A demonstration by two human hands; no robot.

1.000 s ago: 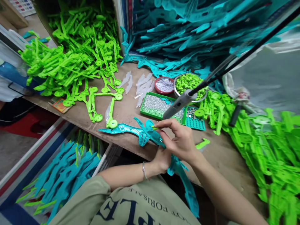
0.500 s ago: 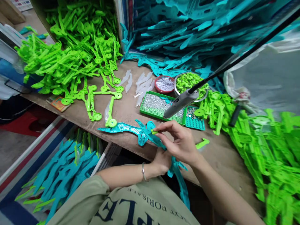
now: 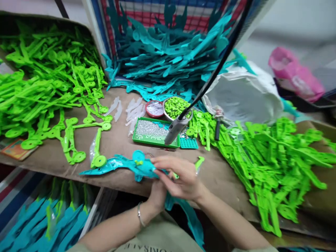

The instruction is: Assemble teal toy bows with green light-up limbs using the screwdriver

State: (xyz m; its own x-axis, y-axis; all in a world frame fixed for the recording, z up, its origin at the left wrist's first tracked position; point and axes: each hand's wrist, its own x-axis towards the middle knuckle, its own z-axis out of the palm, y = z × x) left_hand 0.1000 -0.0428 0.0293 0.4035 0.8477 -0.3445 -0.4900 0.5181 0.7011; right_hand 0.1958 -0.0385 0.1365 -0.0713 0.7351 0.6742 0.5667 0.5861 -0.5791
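Observation:
A long blue plastic part (image 3: 115, 164) lies across the table's front edge, its near end hanging down beside my shirt. My left hand (image 3: 158, 193) is wrapped round its middle from below. My right hand (image 3: 181, 178) is over the same part, thumb and forefinger pinched at its surface; what they pinch is too small to make out. A bit of green shows under the curled fingers of that hand. One small green piece (image 3: 138, 162) sits on the blue part beside its round disc. A green arm with a clear blade (image 3: 97, 154) lies to the left.
Behind my hands stand a green tray of small metal pieces (image 3: 154, 140), a bowl of green pieces (image 3: 176, 106) and a red basket (image 3: 154, 109). A grey electric screwdriver (image 3: 174, 131) hangs above the tray. Green parts (image 3: 273, 168) are heaped right, others left.
The small green piece that my right fingers held is now on the blue part, and those fingers have moved along it. The view has shifted, showing more of the right side.

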